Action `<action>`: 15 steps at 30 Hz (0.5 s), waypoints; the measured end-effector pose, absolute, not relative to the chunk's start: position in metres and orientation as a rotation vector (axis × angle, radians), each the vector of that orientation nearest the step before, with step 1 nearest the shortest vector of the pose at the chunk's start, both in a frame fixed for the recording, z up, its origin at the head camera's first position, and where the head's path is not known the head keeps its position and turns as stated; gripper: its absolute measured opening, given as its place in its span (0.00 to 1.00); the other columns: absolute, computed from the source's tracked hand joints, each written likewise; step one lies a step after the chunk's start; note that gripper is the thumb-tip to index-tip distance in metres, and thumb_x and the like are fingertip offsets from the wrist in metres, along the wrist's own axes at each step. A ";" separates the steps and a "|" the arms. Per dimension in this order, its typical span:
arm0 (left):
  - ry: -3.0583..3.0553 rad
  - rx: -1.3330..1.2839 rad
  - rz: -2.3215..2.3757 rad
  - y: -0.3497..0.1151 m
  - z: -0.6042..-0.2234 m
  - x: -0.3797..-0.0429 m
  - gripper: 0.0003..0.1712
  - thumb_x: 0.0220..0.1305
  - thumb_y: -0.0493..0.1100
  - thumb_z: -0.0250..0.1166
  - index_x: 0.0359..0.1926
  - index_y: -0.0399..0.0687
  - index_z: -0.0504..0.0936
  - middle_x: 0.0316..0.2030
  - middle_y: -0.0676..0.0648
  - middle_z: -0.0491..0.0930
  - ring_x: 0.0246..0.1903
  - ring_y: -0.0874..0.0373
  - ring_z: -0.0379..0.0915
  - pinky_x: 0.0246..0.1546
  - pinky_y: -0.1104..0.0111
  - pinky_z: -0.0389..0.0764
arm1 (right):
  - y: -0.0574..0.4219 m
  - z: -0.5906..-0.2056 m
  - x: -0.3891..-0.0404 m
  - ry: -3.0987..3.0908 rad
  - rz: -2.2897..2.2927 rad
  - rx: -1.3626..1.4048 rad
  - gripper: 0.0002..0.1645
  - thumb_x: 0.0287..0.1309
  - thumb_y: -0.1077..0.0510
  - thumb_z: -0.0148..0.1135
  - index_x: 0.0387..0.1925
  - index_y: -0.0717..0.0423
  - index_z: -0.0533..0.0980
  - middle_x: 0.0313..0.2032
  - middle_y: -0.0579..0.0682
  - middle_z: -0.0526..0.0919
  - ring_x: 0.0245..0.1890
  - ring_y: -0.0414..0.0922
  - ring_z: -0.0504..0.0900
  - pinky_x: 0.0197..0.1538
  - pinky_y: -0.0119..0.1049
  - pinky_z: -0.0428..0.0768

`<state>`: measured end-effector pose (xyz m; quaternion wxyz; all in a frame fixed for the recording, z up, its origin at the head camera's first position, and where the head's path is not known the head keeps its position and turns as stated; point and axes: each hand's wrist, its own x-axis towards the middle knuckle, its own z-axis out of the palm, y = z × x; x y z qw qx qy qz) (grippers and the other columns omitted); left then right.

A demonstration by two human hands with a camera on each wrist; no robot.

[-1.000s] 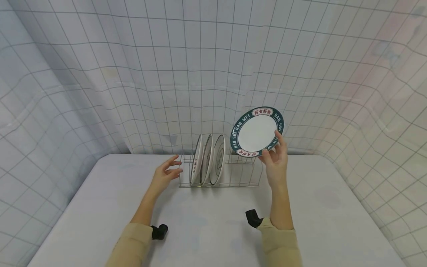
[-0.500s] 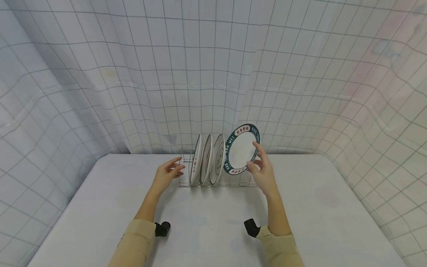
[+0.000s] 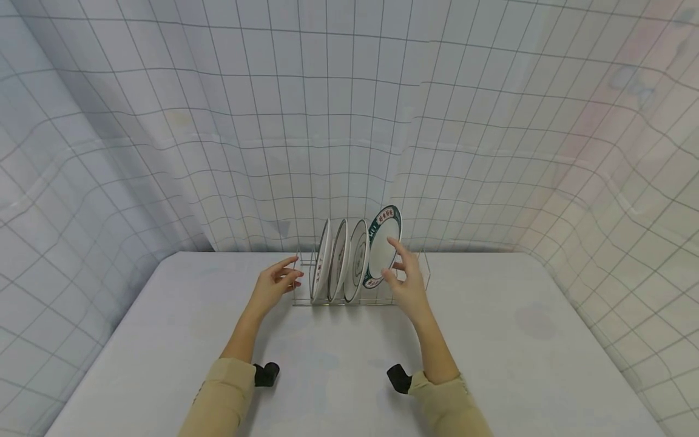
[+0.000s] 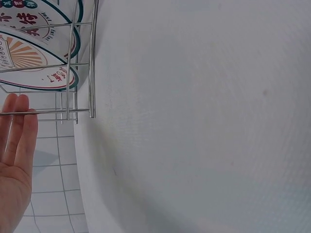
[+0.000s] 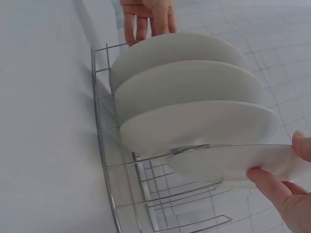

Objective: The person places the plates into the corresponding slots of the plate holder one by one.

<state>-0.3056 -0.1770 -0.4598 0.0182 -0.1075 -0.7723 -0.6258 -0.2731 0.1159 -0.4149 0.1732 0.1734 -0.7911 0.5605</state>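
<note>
My right hand (image 3: 411, 288) pinches a white plate (image 3: 384, 247) with a dark green lettered rim between thumb and fingers. In the right wrist view, this plate's pale back (image 5: 233, 162) slants among the wires beside the rightmost standing plate. The wire dish rack (image 3: 371, 303) holds three plates on edge: a left one (image 3: 321, 264), a middle one (image 3: 338, 261) and a right one (image 3: 357, 262). My left hand (image 3: 269, 288) is at the rack's left end. Its fairly straight fingers (image 4: 22, 131) overlap an end wire in the left wrist view.
The rack stands on a white table (image 3: 327, 358) near its back edge. A white curtain with a dark grid pattern (image 3: 349, 121) hangs behind and at both sides. Black wrist cameras (image 3: 266, 374) sit at both sleeves. Wire dividers (image 5: 194, 194) stand right of the held plate.
My right hand has brought the green-rimmed plate left and down to the rack, turning it more edge-on, beside the standing plates. My left hand has shifted only slightly at the rack's end.
</note>
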 end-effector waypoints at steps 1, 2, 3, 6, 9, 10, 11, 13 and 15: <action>-2.398 -0.330 -1.946 -0.177 -0.460 -0.306 0.25 0.66 0.39 0.54 0.63 0.38 0.65 0.45 0.31 0.77 0.39 0.44 0.78 0.44 0.63 0.79 | 0.114 -0.418 -0.274 -2.227 1.569 0.504 0.34 0.57 0.49 0.57 0.65 0.46 0.61 0.55 0.64 0.63 0.47 0.63 0.70 0.38 0.45 0.80; -2.398 -0.325 -1.951 -0.177 -0.461 -0.306 0.25 0.66 0.38 0.55 0.63 0.38 0.65 0.44 0.31 0.77 0.39 0.44 0.78 0.44 0.63 0.79 | 0.111 -0.422 -0.275 -2.217 1.548 0.509 0.35 0.56 0.47 0.56 0.65 0.47 0.61 0.53 0.64 0.64 0.47 0.63 0.70 0.37 0.44 0.80; -2.401 -0.328 -1.949 -0.177 -0.461 -0.306 0.25 0.66 0.38 0.54 0.63 0.38 0.65 0.45 0.31 0.77 0.39 0.44 0.78 0.44 0.63 0.79 | 0.109 -0.425 -0.276 -2.207 1.531 0.516 0.34 0.56 0.48 0.57 0.64 0.48 0.62 0.52 0.64 0.64 0.46 0.62 0.70 0.36 0.43 0.80; -2.395 -0.324 -1.959 -0.177 -0.461 -0.306 0.25 0.66 0.38 0.55 0.63 0.37 0.64 0.44 0.31 0.77 0.39 0.44 0.79 0.44 0.63 0.79 | 0.103 -0.432 -0.278 -2.211 1.528 0.505 0.33 0.56 0.53 0.57 0.64 0.51 0.62 0.50 0.64 0.63 0.47 0.63 0.69 0.37 0.42 0.80; -2.396 -0.334 -1.965 -0.177 -0.460 -0.305 0.26 0.66 0.38 0.54 0.63 0.36 0.64 0.44 0.31 0.77 0.39 0.43 0.78 0.45 0.62 0.79 | 0.099 -0.437 -0.277 -2.222 1.567 0.479 0.34 0.55 0.64 0.59 0.64 0.52 0.63 0.52 0.64 0.62 0.48 0.64 0.68 0.39 0.46 0.80; -2.393 -0.335 -1.971 -0.177 -0.459 -0.305 0.26 0.66 0.38 0.55 0.63 0.36 0.64 0.44 0.30 0.77 0.40 0.42 0.78 0.45 0.62 0.78 | 0.097 -0.436 -0.276 -2.222 1.585 0.470 0.34 0.54 0.67 0.59 0.64 0.53 0.63 0.53 0.64 0.62 0.48 0.64 0.68 0.40 0.47 0.80; -2.397 -0.343 -1.968 -0.177 -0.459 -0.305 0.26 0.66 0.38 0.55 0.63 0.35 0.63 0.44 0.30 0.77 0.40 0.41 0.78 0.45 0.61 0.78 | 0.095 -0.434 -0.274 -2.222 1.587 0.471 0.35 0.53 0.70 0.59 0.63 0.55 0.63 0.53 0.65 0.61 0.48 0.65 0.68 0.40 0.48 0.80; -2.402 -0.349 -1.966 -0.178 -0.459 -0.304 0.26 0.66 0.38 0.54 0.63 0.36 0.63 0.44 0.30 0.77 0.40 0.40 0.77 0.46 0.60 0.78 | 0.092 -0.429 -0.268 -2.214 1.583 0.472 0.35 0.52 0.73 0.58 0.62 0.58 0.63 0.53 0.66 0.62 0.48 0.65 0.69 0.40 0.50 0.80; -2.408 -0.348 -1.959 -0.178 -0.459 -0.304 0.26 0.66 0.38 0.54 0.64 0.36 0.63 0.44 0.30 0.77 0.41 0.40 0.77 0.46 0.60 0.78 | 0.088 -0.423 -0.262 -2.205 1.567 0.479 0.34 0.51 0.74 0.58 0.62 0.61 0.63 0.53 0.67 0.63 0.47 0.65 0.70 0.39 0.50 0.80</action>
